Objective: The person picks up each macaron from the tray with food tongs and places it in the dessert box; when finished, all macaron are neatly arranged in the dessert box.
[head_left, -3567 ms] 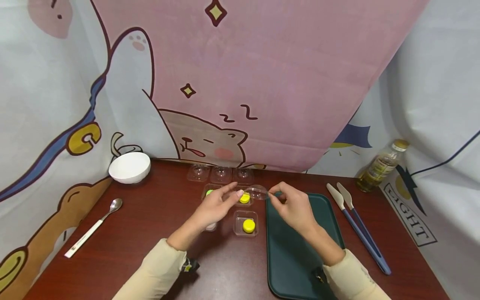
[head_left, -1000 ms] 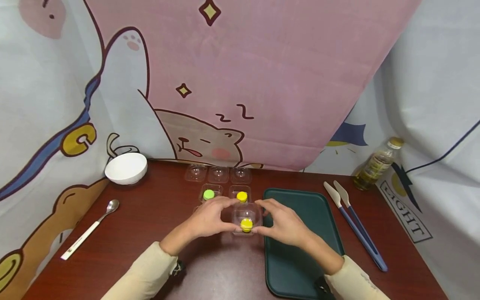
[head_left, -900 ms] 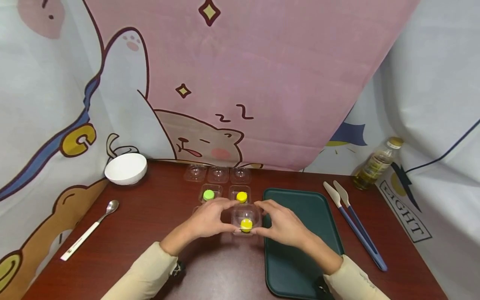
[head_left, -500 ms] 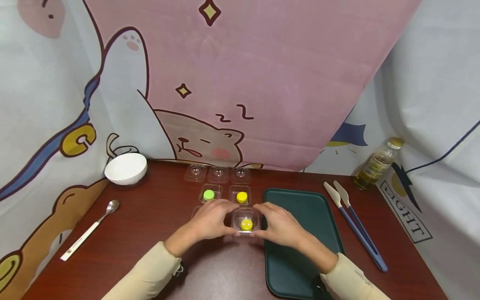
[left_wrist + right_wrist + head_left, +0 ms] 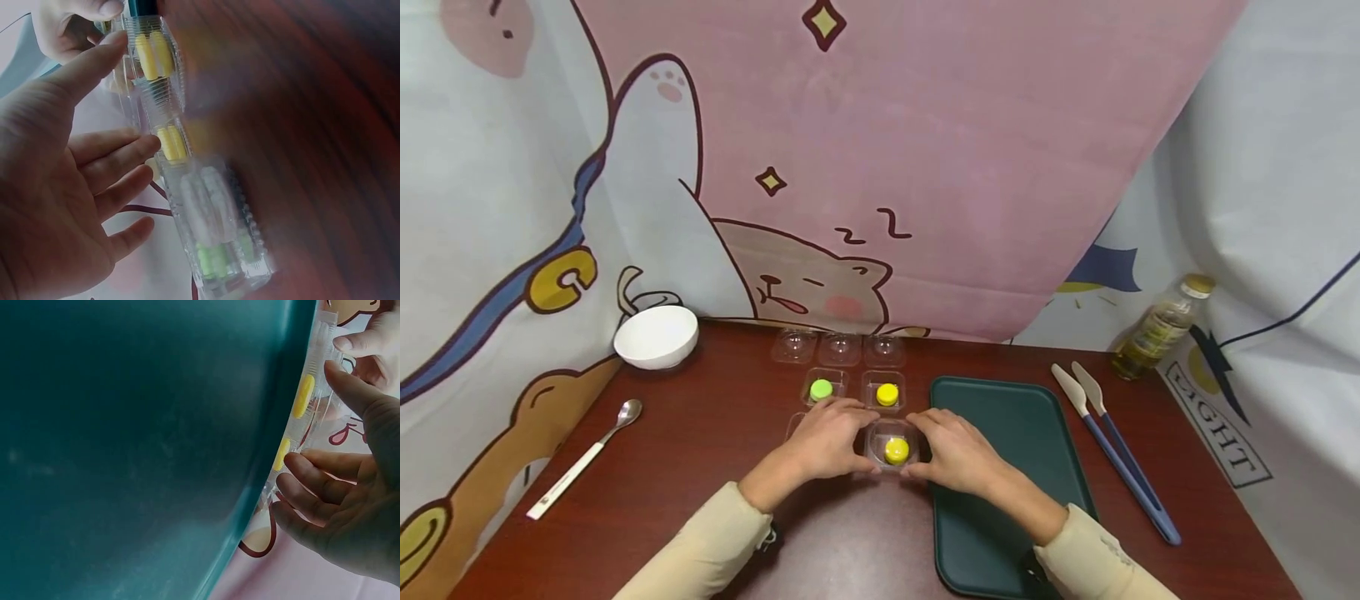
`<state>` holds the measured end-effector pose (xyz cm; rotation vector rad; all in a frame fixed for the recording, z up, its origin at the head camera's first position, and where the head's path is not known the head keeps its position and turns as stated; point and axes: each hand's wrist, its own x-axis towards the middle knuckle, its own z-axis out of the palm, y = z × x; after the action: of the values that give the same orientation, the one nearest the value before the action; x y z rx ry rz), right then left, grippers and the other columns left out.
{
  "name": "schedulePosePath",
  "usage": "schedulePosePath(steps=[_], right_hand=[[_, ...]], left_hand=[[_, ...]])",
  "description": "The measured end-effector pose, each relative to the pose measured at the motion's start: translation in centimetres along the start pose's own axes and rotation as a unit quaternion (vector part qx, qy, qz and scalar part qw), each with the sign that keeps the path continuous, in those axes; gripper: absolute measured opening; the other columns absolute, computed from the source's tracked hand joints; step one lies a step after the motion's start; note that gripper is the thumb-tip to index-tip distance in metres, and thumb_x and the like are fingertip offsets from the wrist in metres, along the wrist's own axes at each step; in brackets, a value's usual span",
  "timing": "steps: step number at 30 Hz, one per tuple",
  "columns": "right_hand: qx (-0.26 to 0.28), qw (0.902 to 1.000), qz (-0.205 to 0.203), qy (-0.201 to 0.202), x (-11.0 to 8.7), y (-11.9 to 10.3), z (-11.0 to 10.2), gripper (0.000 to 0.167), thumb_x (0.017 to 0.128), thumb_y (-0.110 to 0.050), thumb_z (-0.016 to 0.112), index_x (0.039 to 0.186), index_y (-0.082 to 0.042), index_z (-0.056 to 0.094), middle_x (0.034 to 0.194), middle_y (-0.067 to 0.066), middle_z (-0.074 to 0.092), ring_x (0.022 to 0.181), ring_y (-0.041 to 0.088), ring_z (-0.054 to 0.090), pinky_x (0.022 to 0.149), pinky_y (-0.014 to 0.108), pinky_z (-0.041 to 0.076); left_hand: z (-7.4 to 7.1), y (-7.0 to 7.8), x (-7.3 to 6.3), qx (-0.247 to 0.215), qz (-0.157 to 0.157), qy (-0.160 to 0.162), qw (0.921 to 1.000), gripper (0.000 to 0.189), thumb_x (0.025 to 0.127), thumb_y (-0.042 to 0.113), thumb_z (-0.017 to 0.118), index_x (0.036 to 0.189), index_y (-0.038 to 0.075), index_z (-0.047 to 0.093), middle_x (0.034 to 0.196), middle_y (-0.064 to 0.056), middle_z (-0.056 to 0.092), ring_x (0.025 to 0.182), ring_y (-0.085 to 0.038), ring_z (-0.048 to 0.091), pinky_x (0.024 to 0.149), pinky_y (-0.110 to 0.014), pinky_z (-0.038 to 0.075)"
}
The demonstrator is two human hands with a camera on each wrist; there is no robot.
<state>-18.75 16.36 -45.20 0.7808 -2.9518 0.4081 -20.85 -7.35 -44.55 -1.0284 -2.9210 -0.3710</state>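
Observation:
In the head view my left hand [image 5: 829, 442] and right hand [image 5: 958, 450] hold a clear plastic lid [image 5: 880, 431] from both sides, thumbs at its near edge and fingers at its far edge. The lid sits on a small clear box with a yellow macaron [image 5: 897, 451] inside; whether it is fully seated I cannot tell. Behind stand clear boxes with a green macaron [image 5: 822, 391] and another yellow macaron [image 5: 887, 395]. A box with a whitish macaron [image 5: 209, 203] shows in the left wrist view, mostly hidden by my left hand in the head view.
Three clear lids [image 5: 839, 348] lie at the back. A dark green tray [image 5: 1011, 492] is close by my right hand, with tongs [image 5: 1120, 450] and an oil bottle [image 5: 1161, 329] beyond. On the left are a white bowl [image 5: 657, 337] and a spoon [image 5: 587, 458].
The lid, earlier held tilted above the back yellow macaron's box, came toward me over the front box. Over the last second both hands lowered it flat onto that box.

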Motion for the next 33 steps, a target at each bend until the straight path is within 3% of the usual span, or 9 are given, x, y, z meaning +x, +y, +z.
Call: schedulePosePath(steps=[20,33], right_hand=[[-0.008,0.9999,-0.012,0.004,0.09,0.23,0.32,0.077,0.072,-0.051,0.089,0.128,-0.004,0.066,0.117,0.010,0.070,0.103,0.026,0.066,0.089,0.045,0.058],[0.001,0.9998,-0.017,-0.010,0.49,0.17,0.43,0.076,0.072,-0.048,0.090,0.127,-0.001,0.067,0.114,0.011,0.071,0.102,0.026,0.066,0.088,0.043,0.059]], left_hand=[[0.25,0.35,0.38,-0.005,-0.020,-0.018,0.9996,0.074,0.070,0.056,0.087,0.130,0.016,0.069,0.127,0.000,0.072,0.130,-0.025,0.058,0.118,-0.057,0.034],[0.20,0.29,0.53,0.005,-0.016,-0.033,0.9993,0.077,0.072,0.054,0.087,0.133,0.010,0.068,0.116,-0.007,0.075,0.120,-0.027,0.061,0.115,-0.045,0.040]])
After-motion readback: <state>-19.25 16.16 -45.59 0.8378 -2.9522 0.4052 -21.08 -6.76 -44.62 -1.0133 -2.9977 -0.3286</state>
